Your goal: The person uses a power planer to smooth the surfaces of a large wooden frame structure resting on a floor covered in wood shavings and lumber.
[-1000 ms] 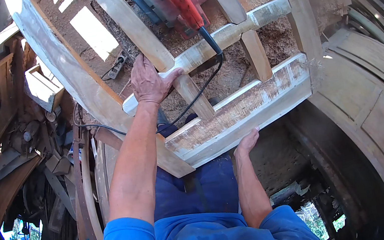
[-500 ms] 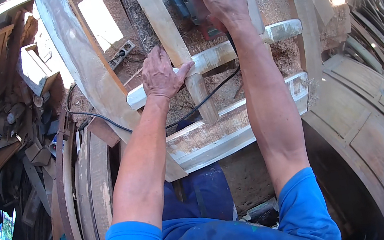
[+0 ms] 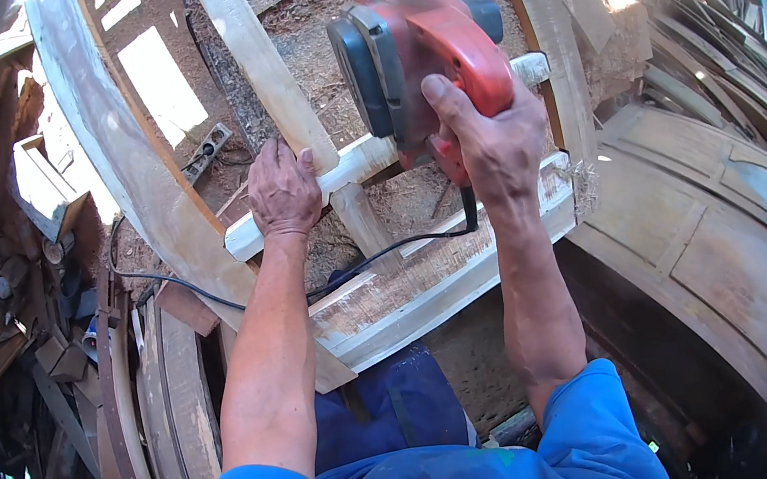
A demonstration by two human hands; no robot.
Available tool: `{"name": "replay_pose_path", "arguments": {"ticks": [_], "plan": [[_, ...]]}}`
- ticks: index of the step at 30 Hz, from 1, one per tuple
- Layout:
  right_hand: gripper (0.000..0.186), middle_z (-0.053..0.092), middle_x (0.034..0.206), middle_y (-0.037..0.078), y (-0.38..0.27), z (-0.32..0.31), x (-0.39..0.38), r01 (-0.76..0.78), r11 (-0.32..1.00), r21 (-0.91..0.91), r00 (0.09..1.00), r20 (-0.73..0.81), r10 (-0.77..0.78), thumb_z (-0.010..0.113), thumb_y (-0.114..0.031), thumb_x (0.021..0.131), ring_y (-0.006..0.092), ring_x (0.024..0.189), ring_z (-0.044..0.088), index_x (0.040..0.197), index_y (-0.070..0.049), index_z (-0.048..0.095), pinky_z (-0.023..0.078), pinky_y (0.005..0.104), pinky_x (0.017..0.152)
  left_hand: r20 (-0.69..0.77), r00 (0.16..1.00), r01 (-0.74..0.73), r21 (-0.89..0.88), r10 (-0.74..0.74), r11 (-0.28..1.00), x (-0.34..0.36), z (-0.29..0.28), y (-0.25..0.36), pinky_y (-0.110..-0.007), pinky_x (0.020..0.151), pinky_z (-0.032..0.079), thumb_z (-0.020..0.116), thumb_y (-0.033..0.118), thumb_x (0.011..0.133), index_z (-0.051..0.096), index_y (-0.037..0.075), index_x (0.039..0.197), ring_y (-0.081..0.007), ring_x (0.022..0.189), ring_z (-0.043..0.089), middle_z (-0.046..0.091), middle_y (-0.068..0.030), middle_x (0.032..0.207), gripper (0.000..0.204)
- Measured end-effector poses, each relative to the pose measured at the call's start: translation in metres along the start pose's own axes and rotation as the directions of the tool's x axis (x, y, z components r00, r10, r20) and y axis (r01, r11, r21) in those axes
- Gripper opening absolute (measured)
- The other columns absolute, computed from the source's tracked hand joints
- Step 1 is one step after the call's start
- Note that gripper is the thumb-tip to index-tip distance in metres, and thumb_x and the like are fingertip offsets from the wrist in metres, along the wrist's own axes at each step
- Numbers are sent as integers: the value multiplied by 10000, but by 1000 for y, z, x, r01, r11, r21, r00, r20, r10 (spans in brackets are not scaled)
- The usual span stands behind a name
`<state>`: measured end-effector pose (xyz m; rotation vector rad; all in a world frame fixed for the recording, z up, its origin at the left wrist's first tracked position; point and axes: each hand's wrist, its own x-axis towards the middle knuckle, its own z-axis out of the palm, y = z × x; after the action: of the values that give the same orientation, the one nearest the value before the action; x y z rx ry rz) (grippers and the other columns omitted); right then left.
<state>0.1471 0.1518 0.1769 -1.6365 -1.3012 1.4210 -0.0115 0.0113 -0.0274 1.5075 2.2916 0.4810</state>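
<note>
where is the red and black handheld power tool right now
In the head view, the red-and-black handheld power tool is just right of upper centre, held in the person's right grip, partly hiding the pale wooden crossbar.

Woodworking workshop; power planer (image 3: 418, 36); wooden frame (image 3: 357, 164); sawdust (image 3: 306, 34); planks (image 3: 728, 85) heaped at right

A: Planer (image 3: 398, 54) where?
B: Over the frame (image 3: 450, 274), right half, right hand (image 3: 497, 147) on it.
A: Left hand (image 3: 285, 193)?
B: On frame, left part.
A: Around it?
B: Scraps (image 3: 69, 361) left of frame, door (image 3: 699, 182) right, power strip (image 3: 207, 154) within its left bay.
</note>
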Motion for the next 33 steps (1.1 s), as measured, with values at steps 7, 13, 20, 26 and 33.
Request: {"name": "replay_pose_path", "arguments": {"ticks": [7, 13, 20, 26, 33], "plan": [[213, 628, 703, 79, 73, -41, -131, -153, 973, -171, 964, -244, 109, 779, -114, 842, 165, 612, 597, 910, -6, 608, 505, 346, 614, -72, 997, 19, -44, -22, 999, 4, -2, -1, -477, 974, 482, 441, 345, 1049, 656, -29, 1165, -379, 1107, 622, 642, -192, 1225, 447], [222, 655, 730, 128, 133, -15, -222, -318, 946, -69, 908, -308, 283, 760, -112, 836, 241, 634, 666, 961, 4, 618, 524, 383, 620, -58, 998, -10, -37, 8, 999, 6, 0, 3, -484, 984, 483, 423, 315, 1058, 661, -36, 1153, -398, 1108, 624, 647, -216, 1217, 434], [530, 712, 912, 192, 138, 46, -212, -157, 983, -93, 918, -381, 111, 760, -338, 900, 346, 813, 732, 1247, 23, 588, 569, 433, 726, 25, 977, 212, -165, -211, 963, 9, -2, -9, -471, 945, 484, 331, 341, 1099, 670, -56, 1099, -428, 1089, 621, 660, -242, 1173, 522], [527, 676, 884, 129, 128, 75, -193, -149, 988, -34, 871, -477, 115, 680, -408, 971, 249, 723, 668, 1252, 25, 569, 544, 374, 660, 38, 979, 203, -347, -202, 916, 9, 1, -13, -491, 913, 476, 268, 381, 1115, 666, -43, 1193, -457, 1040, 626, 669, -268, 1120, 586], [429, 591, 736, 37, 119, 105, -155, -202, 847, 491, 815, -395, 423, 612, -433, 1013, 144, 586, 583, 1108, -20, 544, 517, 312, 547, 41, 971, 219, -538, -234, 814, 14, -5, -12, -431, 1017, 483, 273, 384, 1120, 536, -72, 1378, -385, 1113, 643, 658, -268, 1209, 587]]}}
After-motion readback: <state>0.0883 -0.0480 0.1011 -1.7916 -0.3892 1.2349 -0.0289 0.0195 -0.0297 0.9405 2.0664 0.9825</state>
